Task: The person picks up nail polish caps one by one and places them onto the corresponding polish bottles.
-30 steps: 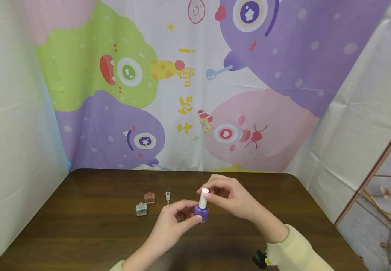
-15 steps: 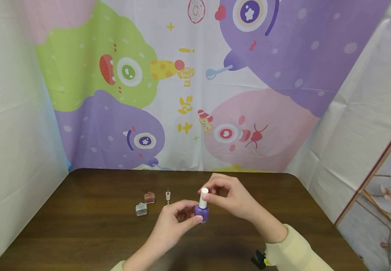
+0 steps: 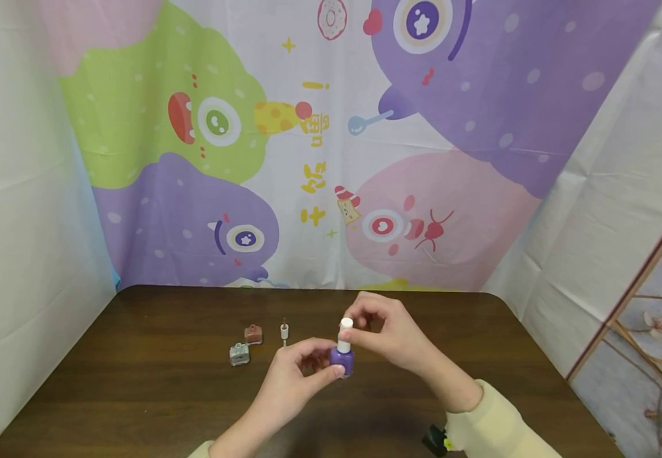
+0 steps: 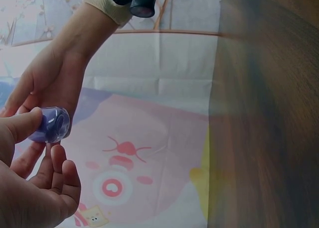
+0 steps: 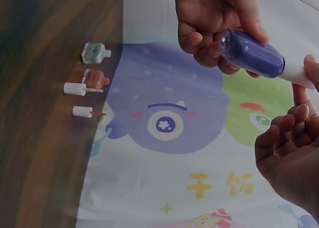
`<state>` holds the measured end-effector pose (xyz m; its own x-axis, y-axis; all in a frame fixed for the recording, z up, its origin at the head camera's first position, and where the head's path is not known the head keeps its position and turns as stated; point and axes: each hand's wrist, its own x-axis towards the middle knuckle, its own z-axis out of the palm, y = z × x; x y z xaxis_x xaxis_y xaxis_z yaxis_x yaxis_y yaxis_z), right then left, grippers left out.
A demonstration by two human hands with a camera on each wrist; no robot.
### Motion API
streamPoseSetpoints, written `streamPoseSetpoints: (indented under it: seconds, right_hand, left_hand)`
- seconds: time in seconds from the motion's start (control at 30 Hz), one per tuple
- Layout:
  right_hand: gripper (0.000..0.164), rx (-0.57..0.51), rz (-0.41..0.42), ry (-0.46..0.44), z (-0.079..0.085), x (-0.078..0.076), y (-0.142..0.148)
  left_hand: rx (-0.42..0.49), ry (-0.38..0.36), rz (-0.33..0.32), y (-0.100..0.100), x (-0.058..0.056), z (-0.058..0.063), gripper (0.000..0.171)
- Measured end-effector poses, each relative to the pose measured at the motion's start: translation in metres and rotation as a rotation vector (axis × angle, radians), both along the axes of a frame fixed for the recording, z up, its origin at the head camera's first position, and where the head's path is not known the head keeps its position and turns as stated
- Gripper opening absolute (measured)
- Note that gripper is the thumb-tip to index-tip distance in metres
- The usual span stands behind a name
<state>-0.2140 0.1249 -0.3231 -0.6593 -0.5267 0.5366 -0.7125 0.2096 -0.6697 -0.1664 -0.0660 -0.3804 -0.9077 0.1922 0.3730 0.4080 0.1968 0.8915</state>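
Note:
A purple nail polish bottle with a tall white cap is held above the table, tilted slightly. My left hand grips the glass body between thumb and fingers. Pinched around the white cap are the thumb and fingers of my right hand. In the right wrist view the cap sits on the neck of the purple bottle. The left wrist view shows the bottle's clear glass base beside my left thumb.
On the dark wooden table stand an uncapped silvery polish bottle and a reddish-brown one. Two white brush caps, one with a reddish brush and one with a pale brush, stand nearby. A cartoon curtain hangs behind.
My right fingers have shifted and turned slightly around the white cap, and the right forearm has moved a little leftward. My left hand keeps its hold on the bottle, almost still.

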Motion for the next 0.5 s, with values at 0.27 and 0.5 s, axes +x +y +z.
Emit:
streamPoseSetpoints:
  seconds: [0.27,0.5]
  right_hand:
    - [0.018,-0.013,-0.037,0.002,0.004,0.006,-0.004]
    - [0.019,-0.017,-0.036,-0.023,0.020,0.021,-0.009]
  left_hand:
    - [0.006,-0.002,0.006,0.002,-0.001,-0.001,0.023]
    - [0.010,0.005,0.000,0.003,-0.001,-0.001,0.023]
